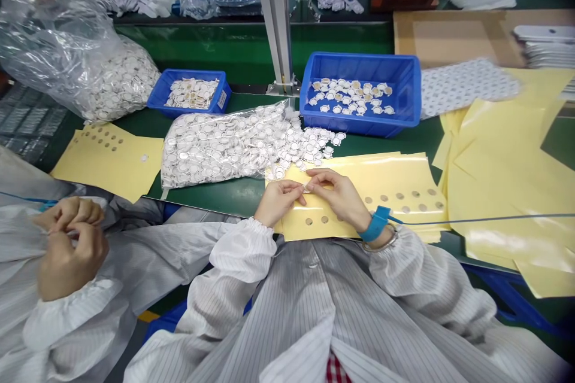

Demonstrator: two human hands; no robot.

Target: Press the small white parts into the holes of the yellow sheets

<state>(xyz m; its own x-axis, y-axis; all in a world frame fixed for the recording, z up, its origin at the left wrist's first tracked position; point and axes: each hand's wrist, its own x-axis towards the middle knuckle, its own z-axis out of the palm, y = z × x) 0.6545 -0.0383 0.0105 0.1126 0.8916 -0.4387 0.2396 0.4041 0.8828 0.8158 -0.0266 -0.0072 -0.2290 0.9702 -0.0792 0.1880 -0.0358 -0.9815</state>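
Both my hands meet over a yellow sheet (390, 170) that bears rows of small round grey discs (324, 220). Between their fingertips is a small round white piece (306, 188), partly hidden by the fingers. My left hand (279, 200) pinches it from the left, thumb and fingers together. From the other side my right hand (336, 192), with a blue wrist strap (376, 224), pinches it too. Just beyond them, similar white pieces (309, 143) spill from the mouth of a clear plastic bag (215, 146).
A blue bin (362, 125) and a smaller blue bin (188, 112) hold more white pieces. Yellow sheets (516, 173) lie stacked at right. A metal post (276, 24) rises behind. At left, a co-worker's hands (74, 245) are beside another yellow sheet (121, 161). A strap cord (485, 218) runs right.
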